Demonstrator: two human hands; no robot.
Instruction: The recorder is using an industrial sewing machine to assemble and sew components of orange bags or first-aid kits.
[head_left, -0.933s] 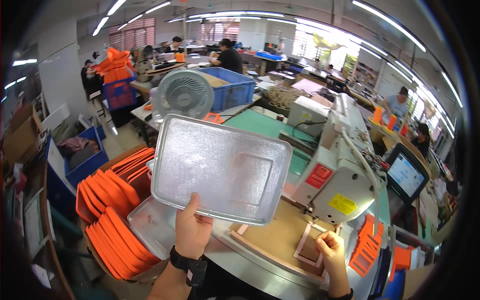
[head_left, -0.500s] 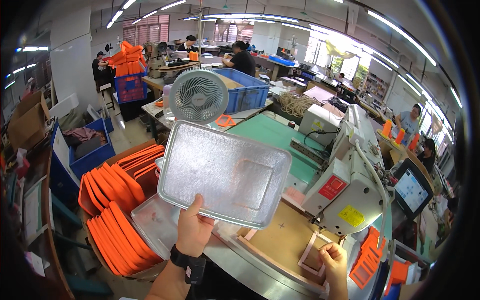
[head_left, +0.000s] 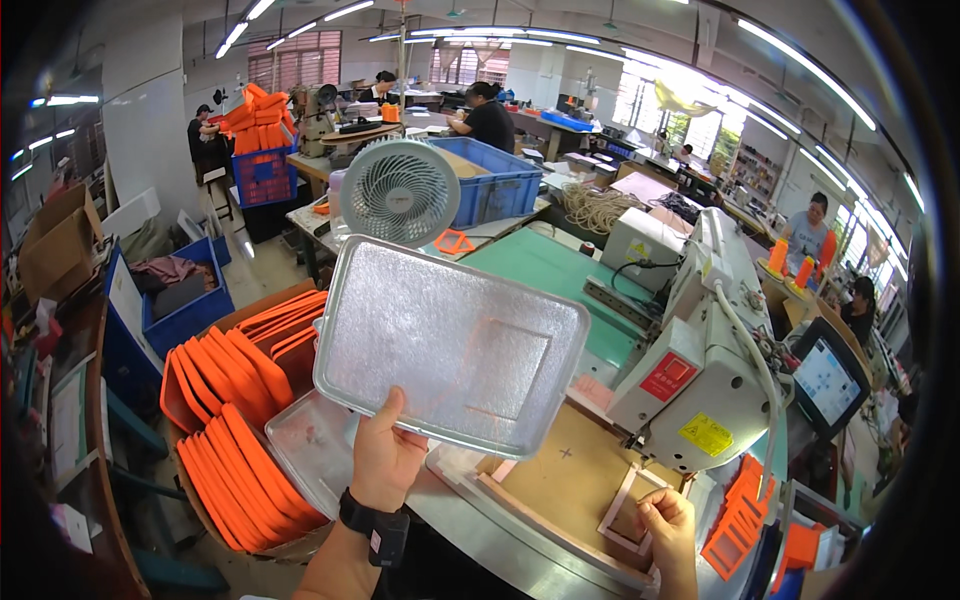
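My left hand (head_left: 385, 455) grips the lower edge of a clear, rounded rectangular plastic panel (head_left: 440, 350), thumb on its face. The panel stands tilted toward me and has a smaller rectangle outlined at its right side. My right hand (head_left: 668, 525) is closed in a pinch at the right of a small pale rectangular frame (head_left: 612, 510); whatever is between the fingertips is too small to make out. That frame lies on a brown board template (head_left: 560, 480) with pale raised edges, below the head of a white sewing machine (head_left: 690, 400).
Left of me a box holds stacked orange rimmed pieces (head_left: 245, 480), with another clear panel (head_left: 315, 450) leaning beside them. Orange frames (head_left: 735, 525) lie to the right near a screen (head_left: 825, 375). A fan (head_left: 400, 190) and blue crate (head_left: 490, 190) stand behind; co-workers sit farther off.
The panel in my left hand has tilted very slightly, and the glare on it has shifted. My right hand keeps its pinch by the small frame.
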